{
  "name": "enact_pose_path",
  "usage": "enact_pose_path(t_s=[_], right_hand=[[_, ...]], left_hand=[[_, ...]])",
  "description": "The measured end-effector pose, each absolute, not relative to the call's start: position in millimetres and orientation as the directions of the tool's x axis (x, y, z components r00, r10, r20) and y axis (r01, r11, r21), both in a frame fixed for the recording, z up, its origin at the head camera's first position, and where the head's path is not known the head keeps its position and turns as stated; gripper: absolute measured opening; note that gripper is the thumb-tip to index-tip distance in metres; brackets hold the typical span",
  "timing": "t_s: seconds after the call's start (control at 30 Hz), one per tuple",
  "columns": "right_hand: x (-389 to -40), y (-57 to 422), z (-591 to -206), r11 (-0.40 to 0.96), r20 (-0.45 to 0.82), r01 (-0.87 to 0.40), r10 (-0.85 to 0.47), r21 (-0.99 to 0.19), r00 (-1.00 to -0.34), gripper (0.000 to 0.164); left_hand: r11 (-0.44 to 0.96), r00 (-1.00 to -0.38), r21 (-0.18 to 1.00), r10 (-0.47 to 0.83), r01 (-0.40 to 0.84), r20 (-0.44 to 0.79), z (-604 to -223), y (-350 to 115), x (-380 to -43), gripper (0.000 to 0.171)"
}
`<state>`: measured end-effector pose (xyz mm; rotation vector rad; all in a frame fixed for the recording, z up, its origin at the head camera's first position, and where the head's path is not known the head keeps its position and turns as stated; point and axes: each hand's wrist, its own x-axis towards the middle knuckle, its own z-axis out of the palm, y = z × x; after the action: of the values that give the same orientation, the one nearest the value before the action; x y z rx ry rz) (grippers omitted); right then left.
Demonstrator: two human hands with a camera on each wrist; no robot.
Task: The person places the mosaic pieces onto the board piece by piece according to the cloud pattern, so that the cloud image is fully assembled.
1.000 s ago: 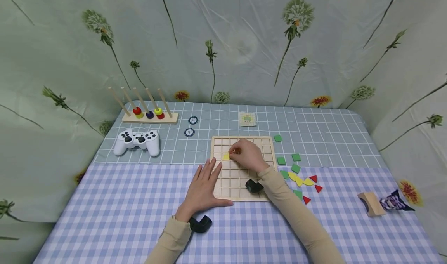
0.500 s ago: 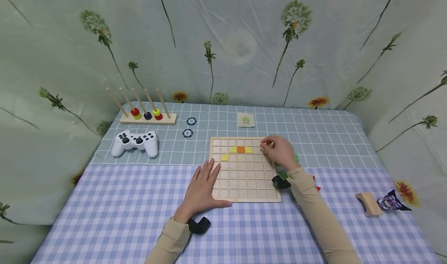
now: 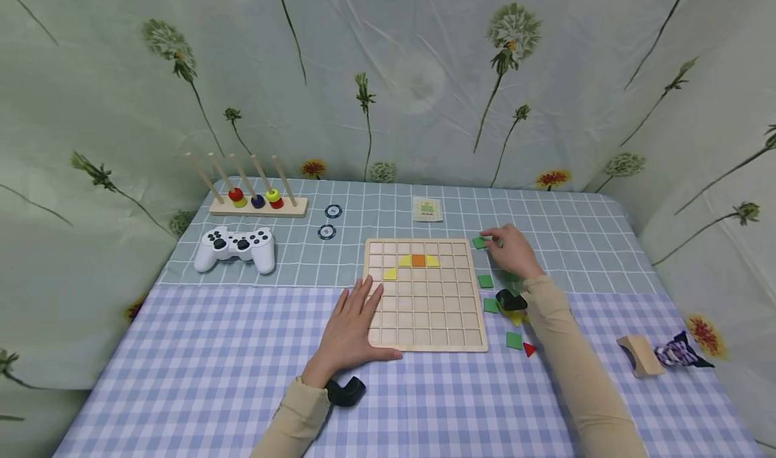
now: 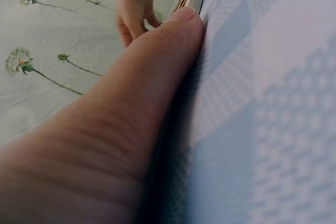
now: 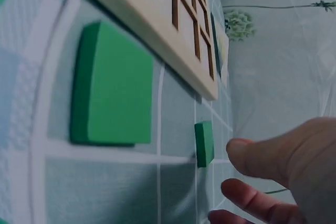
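A wooden grid board [image 3: 428, 323] lies on the table. An orange square tile [image 3: 418, 260] sits in its upper part between two yellow tiles, with another yellow tile [image 3: 390, 273] lower left. My left hand [image 3: 348, 330] rests with fingers spread on the board's left edge, its thumb along the front edge. Beyond the board's right side, my right hand [image 3: 514, 252] hovers by a green square tile [image 3: 479, 242]. In the right wrist view its thumb and fingers are apart, close to that green tile [image 5: 205, 144], with a gap visible. A nearer green tile [image 5: 118, 87] lies beside the board.
More green tiles [image 3: 514, 340], yellow pieces and a red triangle [image 3: 529, 349] lie right of the board, partly behind my right wrist. A pattern card [image 3: 427, 209] lies behind. Around are a game controller [image 3: 235, 248], peg stand [image 3: 257, 207], two chips [image 3: 327, 232] and a wooden arch block [image 3: 641, 355].
My right hand has moved right, from the board's upper rows to the green tile beyond its edge. The orange tile and its yellow neighbours are uncovered. My left hand stays put.
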<state>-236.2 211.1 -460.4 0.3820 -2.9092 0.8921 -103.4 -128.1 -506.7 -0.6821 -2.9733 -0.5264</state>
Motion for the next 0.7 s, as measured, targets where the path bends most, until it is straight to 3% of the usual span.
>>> enact_pose_path(t_s=[0.13,0.37,0.7], right_hand=[[-240,213,-468,0.813,0.077,-0.232,-0.227,-0.535,-0.971,0.028],[-240,220,-470,0.794,0.030,-0.212,-0.237,-0.570,-0.971,0.019],[-231,226,-466,0.780,-0.053,-0.116,-0.187,-0.615,-0.981,0.024]], left_hand=[[0.845,-0.902,0.318,0.415,0.431,0.119,-507,-127,-103,0.123],[0.849,-0.903,0.310,0.413,0.428,0.114,-507,-128,-103,0.123],[0.851,-0.901,0.297,0.414,0.433,0.127,-507,-128,-103,0.123]])
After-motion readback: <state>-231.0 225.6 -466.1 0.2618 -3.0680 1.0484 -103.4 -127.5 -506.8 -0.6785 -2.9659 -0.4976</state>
